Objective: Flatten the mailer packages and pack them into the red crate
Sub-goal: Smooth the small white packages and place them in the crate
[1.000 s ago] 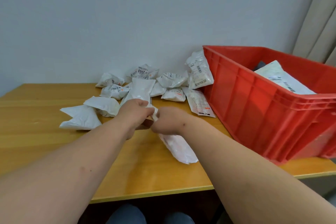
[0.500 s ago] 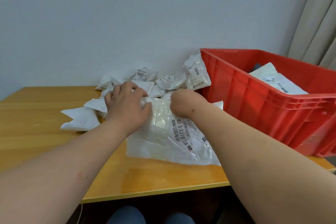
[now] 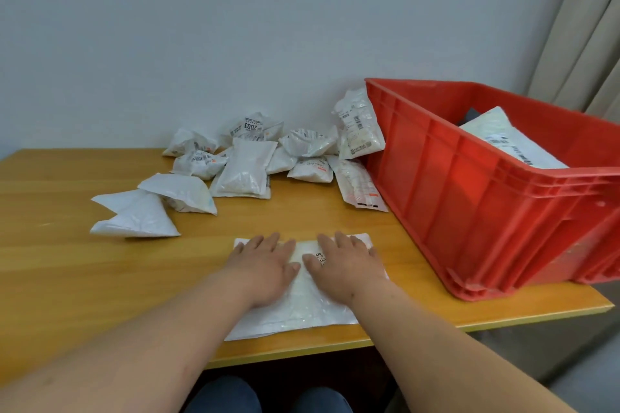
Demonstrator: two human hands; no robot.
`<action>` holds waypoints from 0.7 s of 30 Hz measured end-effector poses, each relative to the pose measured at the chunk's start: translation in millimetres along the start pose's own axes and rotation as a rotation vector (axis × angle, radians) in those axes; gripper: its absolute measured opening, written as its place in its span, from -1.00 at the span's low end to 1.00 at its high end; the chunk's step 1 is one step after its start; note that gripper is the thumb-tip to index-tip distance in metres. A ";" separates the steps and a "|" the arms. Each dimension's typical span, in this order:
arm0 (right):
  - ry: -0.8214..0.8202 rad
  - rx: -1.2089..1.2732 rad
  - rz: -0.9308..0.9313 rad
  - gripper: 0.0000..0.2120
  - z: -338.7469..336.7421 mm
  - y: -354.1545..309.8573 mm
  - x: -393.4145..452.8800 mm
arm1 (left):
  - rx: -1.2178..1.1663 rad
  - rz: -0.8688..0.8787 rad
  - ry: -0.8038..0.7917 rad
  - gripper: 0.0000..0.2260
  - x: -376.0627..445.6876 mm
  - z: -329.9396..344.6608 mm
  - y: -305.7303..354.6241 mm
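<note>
Pale grey wall backs a yellow wooden table [image 3: 67, 265], where a white plastic bubble mailer [image 3: 302, 308] lies unfolded left of the large red plastic crate [image 3: 469, 204]. Both the left hand [image 3: 265, 265] and right hand [image 3: 349, 261] rest on it, palms down, fingers spread and straight. Sweeping outward from the middle should push trapped air toward the edges. Farther left of the crate, a heap of crumpled white mailers [image 3: 241, 164] waits; 1 flat mailer [image 3: 510, 144] already sits inside.
</note>
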State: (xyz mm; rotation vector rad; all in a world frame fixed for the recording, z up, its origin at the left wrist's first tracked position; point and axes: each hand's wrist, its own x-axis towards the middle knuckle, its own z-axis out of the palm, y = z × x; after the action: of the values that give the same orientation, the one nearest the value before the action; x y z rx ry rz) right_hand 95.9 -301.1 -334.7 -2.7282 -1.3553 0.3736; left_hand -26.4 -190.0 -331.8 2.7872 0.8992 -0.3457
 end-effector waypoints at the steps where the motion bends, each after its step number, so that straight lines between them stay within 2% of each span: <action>1: -0.016 0.020 -0.003 -0.39 5.9 2.2 0.0 | 0.005 -0.003 -0.016 -0.49 1.0 4.9 1.1; 13: 0.084 0.002 -0.017 -0.43 22.8 2.0 2.5 | 0.033 -0.018 0.025 -0.49 1.6 17.7 2.7; 21: 0.084 -0.026 -0.011 -0.39 27.5 2.1 -5.0 | 0.034 -0.015 0.048 -0.48 -7.6 23.5 4.7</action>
State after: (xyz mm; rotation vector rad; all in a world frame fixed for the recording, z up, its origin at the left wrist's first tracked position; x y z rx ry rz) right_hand 87.9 -307.5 -360.8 -2.7219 -1.3627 0.2395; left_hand -33.4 -203.9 -351.6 2.8321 0.9341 -0.3003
